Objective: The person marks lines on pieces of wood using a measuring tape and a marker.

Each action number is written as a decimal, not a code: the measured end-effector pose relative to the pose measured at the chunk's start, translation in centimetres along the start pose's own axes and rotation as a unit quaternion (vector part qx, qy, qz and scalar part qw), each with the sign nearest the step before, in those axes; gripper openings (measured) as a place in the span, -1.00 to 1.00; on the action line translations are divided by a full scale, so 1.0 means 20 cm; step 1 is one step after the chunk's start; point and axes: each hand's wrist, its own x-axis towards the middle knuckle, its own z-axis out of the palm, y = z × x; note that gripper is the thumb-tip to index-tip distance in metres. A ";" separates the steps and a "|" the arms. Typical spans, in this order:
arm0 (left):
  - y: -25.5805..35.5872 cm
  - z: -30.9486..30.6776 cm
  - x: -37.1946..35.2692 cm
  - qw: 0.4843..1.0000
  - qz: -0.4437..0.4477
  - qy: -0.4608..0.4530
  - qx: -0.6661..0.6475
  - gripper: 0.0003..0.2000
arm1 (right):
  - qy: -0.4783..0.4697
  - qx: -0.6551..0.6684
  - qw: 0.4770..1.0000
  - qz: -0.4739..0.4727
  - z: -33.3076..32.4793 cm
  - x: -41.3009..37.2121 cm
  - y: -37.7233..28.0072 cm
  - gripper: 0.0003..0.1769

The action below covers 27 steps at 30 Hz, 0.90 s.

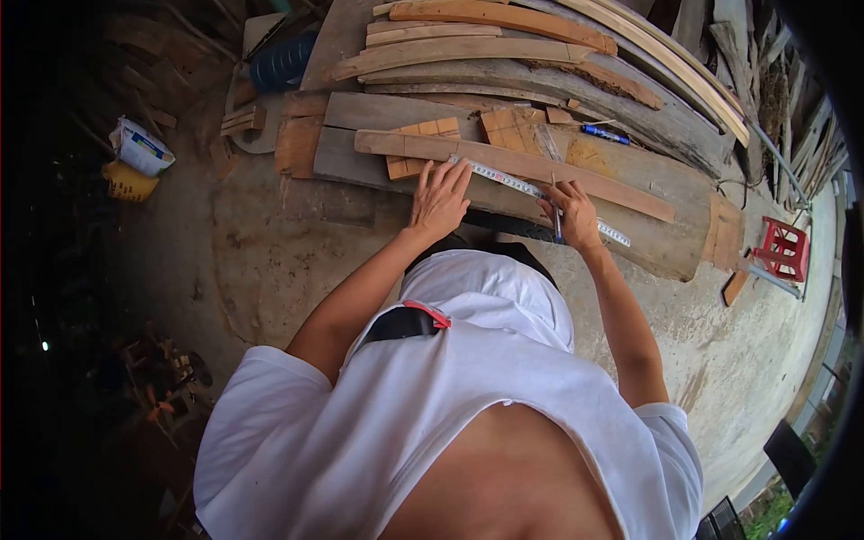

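L hand (439,200), fingers spread, pinned tape (513,183) on plank (621,191); R hand (574,216) fingers gripped pencil (557,223) (measuring/marking stage; plank apparently uncut).

1. Wooden strip (621,191): long, narrow and pale brown. It lies flat on grey boards (360,162) at twelve o'clock, running from ten toward four o'clock.
2. Tape measure (506,179): white blade (markings too small to read) stretched flat along the strip's six-o'clock edge.
3. Pencil (558,225): thin and dark, pointing toward twelve o'clock and crossing the tape.
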 end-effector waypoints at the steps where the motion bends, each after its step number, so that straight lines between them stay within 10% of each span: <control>1: 0.02 0.01 0.00 1.000 -0.006 0.000 0.006 -0.30 | 0.004 0.006 1.000 -0.011 0.00 0.01 0.03 -0.74; 27: 0.12 0.13 0.09 0.996 -0.083 -0.032 0.025 -0.26 | 0.024 0.024 0.999 -0.020 0.12 0.08 0.25 -0.65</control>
